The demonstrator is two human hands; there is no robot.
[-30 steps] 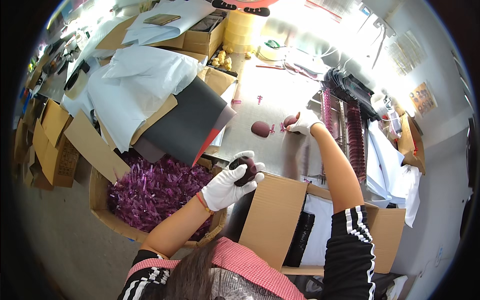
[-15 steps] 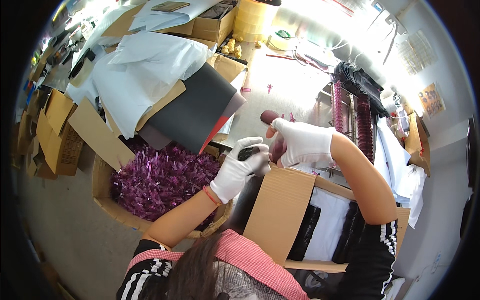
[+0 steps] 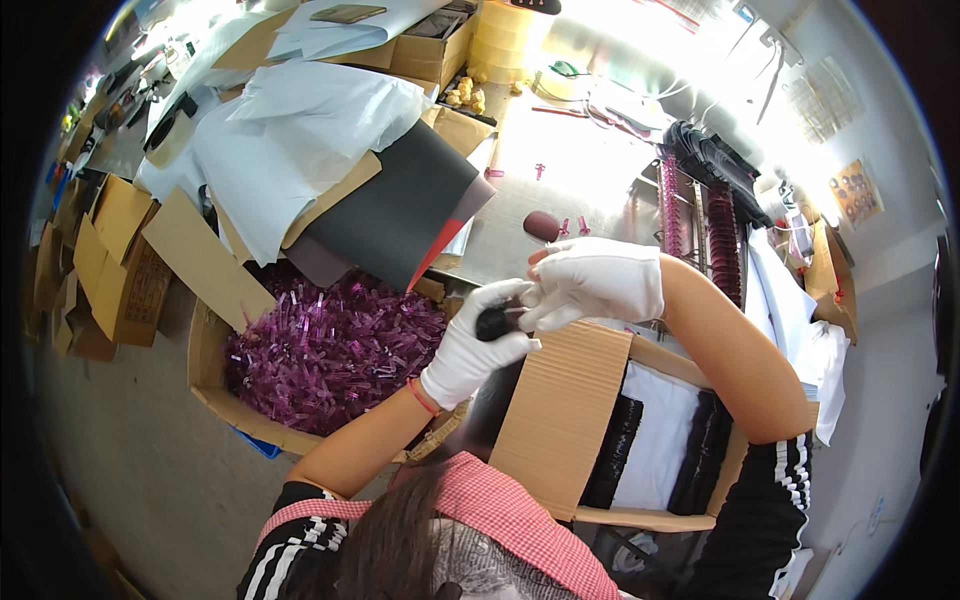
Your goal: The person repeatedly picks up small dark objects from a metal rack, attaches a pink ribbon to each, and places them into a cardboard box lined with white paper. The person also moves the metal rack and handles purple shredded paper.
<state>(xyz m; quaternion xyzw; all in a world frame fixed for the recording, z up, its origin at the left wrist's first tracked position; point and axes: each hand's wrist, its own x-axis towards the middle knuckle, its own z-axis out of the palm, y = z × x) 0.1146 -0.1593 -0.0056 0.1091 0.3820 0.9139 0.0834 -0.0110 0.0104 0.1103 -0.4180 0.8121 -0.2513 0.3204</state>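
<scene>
Both my hands wear white gloves and meet above a cardboard flap (image 3: 560, 400). My left hand (image 3: 475, 345) grips a small dark rounded piece (image 3: 492, 322). My right hand (image 3: 600, 280) pinches at the top of that same piece with its fingertips. Another dark red oval piece (image 3: 541, 225) lies on the metal tabletop (image 3: 590, 170) just beyond my hands. Left of my left hand, an open cardboard box (image 3: 215, 375) holds several purple plastic parts (image 3: 330, 345).
An open box (image 3: 680, 500) below my right arm holds black bundles and white paper. Racks of purple parts (image 3: 700, 215) stand on the table to the right. Grey and red sheets (image 3: 400, 205), white paper, tape rolls (image 3: 505, 40) and flattened cartons (image 3: 110, 260) lie behind and left.
My right hand left the table, where it was by the dark red pieces, and came back to my left hand. Both hands now hold the dark piece together.
</scene>
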